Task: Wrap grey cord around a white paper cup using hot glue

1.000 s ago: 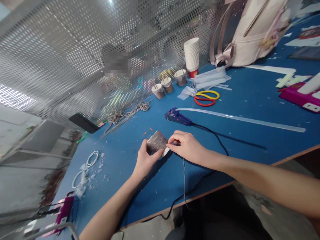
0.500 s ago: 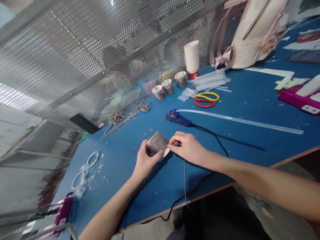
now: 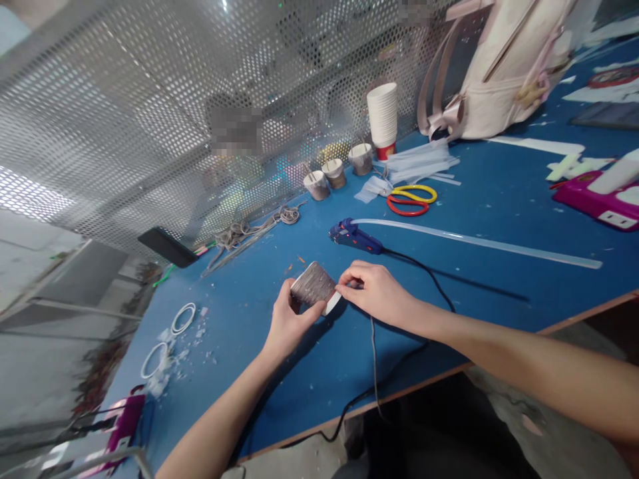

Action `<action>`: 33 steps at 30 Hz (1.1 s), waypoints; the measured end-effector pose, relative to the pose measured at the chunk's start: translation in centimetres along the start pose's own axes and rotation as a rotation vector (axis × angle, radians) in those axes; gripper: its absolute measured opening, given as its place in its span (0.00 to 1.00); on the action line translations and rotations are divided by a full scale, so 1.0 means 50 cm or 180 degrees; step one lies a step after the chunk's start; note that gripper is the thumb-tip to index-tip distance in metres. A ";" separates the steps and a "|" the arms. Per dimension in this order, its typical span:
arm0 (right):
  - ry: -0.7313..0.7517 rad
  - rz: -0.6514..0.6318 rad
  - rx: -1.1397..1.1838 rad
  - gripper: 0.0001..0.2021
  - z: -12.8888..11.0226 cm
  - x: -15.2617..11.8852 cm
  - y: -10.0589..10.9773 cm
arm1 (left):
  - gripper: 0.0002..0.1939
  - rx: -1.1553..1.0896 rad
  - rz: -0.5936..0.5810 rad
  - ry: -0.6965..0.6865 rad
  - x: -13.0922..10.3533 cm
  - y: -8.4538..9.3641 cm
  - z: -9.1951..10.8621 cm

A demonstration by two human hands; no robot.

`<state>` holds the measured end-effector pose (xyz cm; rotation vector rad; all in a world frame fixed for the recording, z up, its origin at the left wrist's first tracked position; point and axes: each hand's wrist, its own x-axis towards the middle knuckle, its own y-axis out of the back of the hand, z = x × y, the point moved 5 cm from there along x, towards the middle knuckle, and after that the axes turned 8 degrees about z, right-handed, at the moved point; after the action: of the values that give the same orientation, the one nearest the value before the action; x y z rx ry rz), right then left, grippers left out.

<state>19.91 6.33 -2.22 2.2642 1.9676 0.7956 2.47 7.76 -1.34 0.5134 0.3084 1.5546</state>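
Observation:
A paper cup wound with grey cord (image 3: 313,285) lies tilted on its side in my left hand (image 3: 292,318), whose thumb and fingers grip it from the left. At the cup's white right end, my right hand (image 3: 372,289) pinches the grey cord (image 3: 374,352), which hangs from it over the table's front edge. Just beyond the hands, a blue glue gun (image 3: 355,236) rests on the table with a long clear glue stick (image 3: 474,238) in it.
Scissors (image 3: 409,199) and plastic strips (image 3: 422,161) lie behind the glue gun. Along the mesh screen stand cord-wrapped cups (image 3: 334,174), stacked white cups (image 3: 383,116) and a backpack (image 3: 494,100). At left are a phone (image 3: 167,247), cord bundles (image 3: 237,236) and white rings (image 3: 183,319).
The hanging cord has swung slightly to the right. Both hands keep nearly the same place on the cup, and the view has shifted very slightly.

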 end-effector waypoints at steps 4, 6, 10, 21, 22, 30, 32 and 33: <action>-0.0074 -0.0024 0.0069 0.06 0.000 0.002 0.001 | 0.16 -0.0161 -0.0029 -0.0047 0.002 0.001 -0.002; -0.0175 -0.0060 0.0117 0.06 0.002 0.003 0.001 | 0.16 -0.0306 -0.0065 -0.0083 0.003 0.000 -0.002; -0.0342 -0.0200 0.0261 0.04 -0.001 0.004 0.001 | 0.17 -0.0420 -0.0066 -0.0117 0.005 -0.001 -0.003; -0.0459 -0.0393 0.0727 0.04 -0.019 -0.001 0.012 | 0.15 -0.0169 0.0100 -0.0165 0.004 -0.001 0.001; -0.0458 -0.0399 0.0751 0.04 -0.020 -0.001 0.013 | 0.15 -0.0154 0.0083 -0.0164 0.003 -0.002 0.001; -0.0547 -0.0325 0.0787 0.04 -0.010 0.002 0.010 | 0.17 -0.0088 0.0122 -0.0187 -0.002 0.003 0.012; -0.0568 -0.0320 0.0739 0.04 -0.008 0.002 0.008 | 0.17 -0.0064 0.0095 -0.0183 -0.003 0.002 0.015; -0.0575 -0.0323 0.0709 0.04 -0.007 0.003 0.008 | 0.17 -0.0051 0.0082 -0.0178 -0.004 0.002 0.017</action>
<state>20.13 6.26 -1.72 2.2324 2.1575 0.3639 2.80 7.46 -0.59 0.5490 0.2472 1.5635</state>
